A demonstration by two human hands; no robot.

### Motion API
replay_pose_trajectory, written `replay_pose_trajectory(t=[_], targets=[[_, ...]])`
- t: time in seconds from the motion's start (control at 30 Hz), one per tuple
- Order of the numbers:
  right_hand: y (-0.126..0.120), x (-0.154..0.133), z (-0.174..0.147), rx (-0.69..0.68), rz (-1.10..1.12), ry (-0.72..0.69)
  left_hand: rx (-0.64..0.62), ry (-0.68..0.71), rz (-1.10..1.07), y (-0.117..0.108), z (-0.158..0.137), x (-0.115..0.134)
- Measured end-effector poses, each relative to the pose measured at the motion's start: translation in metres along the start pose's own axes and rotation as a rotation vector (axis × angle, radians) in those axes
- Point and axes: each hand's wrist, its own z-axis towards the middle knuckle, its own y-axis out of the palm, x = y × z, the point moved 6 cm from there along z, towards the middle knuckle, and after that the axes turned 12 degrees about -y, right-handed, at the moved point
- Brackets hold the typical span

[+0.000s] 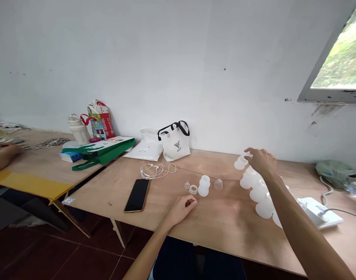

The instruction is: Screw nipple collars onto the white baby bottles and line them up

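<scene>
My left hand (182,208) rests on the table near its front edge, fingers curled into a loose fist with nothing visible in them. Just beyond it stands a frosted white baby bottle (204,186) without a top. Beside this bottle lie a clear nipple (186,185), a white screw ring (193,189) and a clear cap (218,184). My right hand (261,160) reaches to the back right, fingers bent down at the upper end of another white bottle (239,163); the fingertips are partly hidden. Several more white bottles (258,191) stand grouped under my right forearm.
A phone (137,195) and white earphones (157,170) lie left. Behind them are a white tote bag (176,144) and a white packet (145,149). At right are a white device (320,213) with cables and a green bag (335,173). Another person's hand (9,151) rests on the left-hand table.
</scene>
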Motion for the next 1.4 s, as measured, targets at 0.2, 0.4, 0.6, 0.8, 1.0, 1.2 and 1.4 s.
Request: replay_pose_trajectory(t=[0.2,0.4,0.6,0.8,1.0,1.2,1.4], targets=[[0.034,-0.008,0.010,-0.110,-0.070,-0.022,0.021,-0.017,-0.003,-0.001,0.000,0.000],[0.041,-0.011,0.005,-0.108,-0.104,-0.042,0.024,-0.016,-0.019,-0.001,0.000,0.000],[0.027,-0.030,-0.012,-0.011,-0.076,-0.069,0.046,0.021,0.016,-0.001,-0.001,0.002],[0.033,-0.074,-0.085,-0.075,0.221,-0.078,0.228,0.079,0.061,-0.010,-0.002,0.004],[0.066,-0.147,-0.153,-0.310,0.463,-0.301,0.172,0.093,0.319,-0.001,-0.002,-0.004],[0.084,-0.180,-0.171,-0.338,0.476,-0.416,0.177,0.111,0.348,0.001,-0.003,-0.002],[0.082,-0.179,-0.172,-0.304,0.489,-0.426,0.172,0.120,0.339,0.002,-0.005,-0.001]])
